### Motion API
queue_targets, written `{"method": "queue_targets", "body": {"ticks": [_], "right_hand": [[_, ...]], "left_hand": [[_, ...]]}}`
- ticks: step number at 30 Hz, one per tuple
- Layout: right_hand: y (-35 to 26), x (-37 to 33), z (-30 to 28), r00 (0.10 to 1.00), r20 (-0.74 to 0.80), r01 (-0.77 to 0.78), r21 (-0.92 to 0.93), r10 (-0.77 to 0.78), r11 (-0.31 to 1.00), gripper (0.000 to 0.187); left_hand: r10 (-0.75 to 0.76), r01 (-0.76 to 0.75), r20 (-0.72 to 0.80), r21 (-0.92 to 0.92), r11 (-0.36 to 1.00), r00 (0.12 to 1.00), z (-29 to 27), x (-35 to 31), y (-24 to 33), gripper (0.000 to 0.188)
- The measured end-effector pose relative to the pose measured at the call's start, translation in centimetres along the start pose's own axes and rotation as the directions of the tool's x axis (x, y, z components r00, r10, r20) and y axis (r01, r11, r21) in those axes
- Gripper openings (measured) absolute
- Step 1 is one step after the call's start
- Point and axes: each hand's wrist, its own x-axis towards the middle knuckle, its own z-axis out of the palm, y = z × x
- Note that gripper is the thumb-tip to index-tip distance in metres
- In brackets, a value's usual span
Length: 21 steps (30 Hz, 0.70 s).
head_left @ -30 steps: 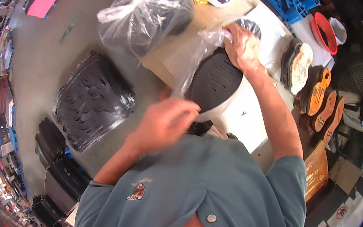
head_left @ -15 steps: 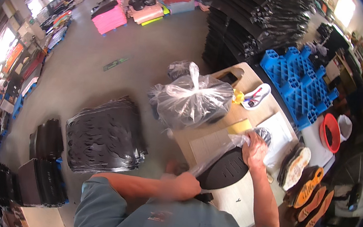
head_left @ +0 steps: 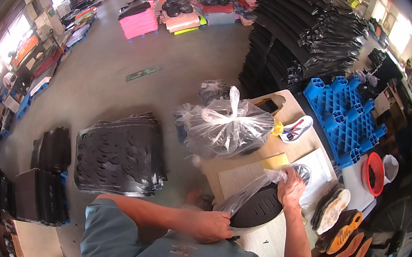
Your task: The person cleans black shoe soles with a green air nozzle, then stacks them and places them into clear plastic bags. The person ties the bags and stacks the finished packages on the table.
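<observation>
Shoe-sole workshop — stacked black rubber sheets point(head_left: 305, 33), cut soles point(head_left: 332, 211), blue pallet point(head_left: 343, 117), worktable point(head_left: 241, 176)

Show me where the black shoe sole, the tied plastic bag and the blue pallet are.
black shoe sole point(head_left: 259, 210), head view, middle of its upper face
tied plastic bag point(head_left: 226, 128), head view, bulging side
blue pallet point(head_left: 346, 115), head view, top grid

Matt black rubber shoe sole point(head_left: 257, 211) inside thin, glossy, crinkled clear plastic bag point(head_left: 252, 188); smooth pale wooden worktop point(head_left: 241, 176); ribbed blue plastic pallet point(head_left: 346, 117).

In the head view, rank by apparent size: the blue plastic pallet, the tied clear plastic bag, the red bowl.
1. Blue plastic pallet
2. Tied clear plastic bag, close behind; fisheye bending makes the gap unsure
3. Red bowl, plainly smallest
</observation>
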Motion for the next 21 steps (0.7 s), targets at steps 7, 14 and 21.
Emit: {"method": "queue_targets", "body": {"ticks": [7, 14, 21], "right_hand": [[-0.2, 0.2, 0.1, 0.999, 0.012, -0.035, -0.028, 0.036, 0.999, 0.024], [1.2, -0.6, 0.8, 1.0, 0.001, -0.011, 0.006, 0.011, 1.0, 0.024], [3.4, 1.8, -4.8, 0.958, 0.269, -0.251, 0.633, 0.096, 0.733, 0.031]], "left_hand": [[0.16, -0.156, -0.201, 0.035, 0.987, 0.966, -4.5, 0.5, 1.5, 0.012], [0.324, -0.328, -0.397, 0.058, 0.943, 0.859, -8.1, 1.9, 2.3, 0.013], [0.193, -0.109, -0.35, 0.246, 0.963, 0.917, -9.3, 1.4, 0.1, 0.031]]}}
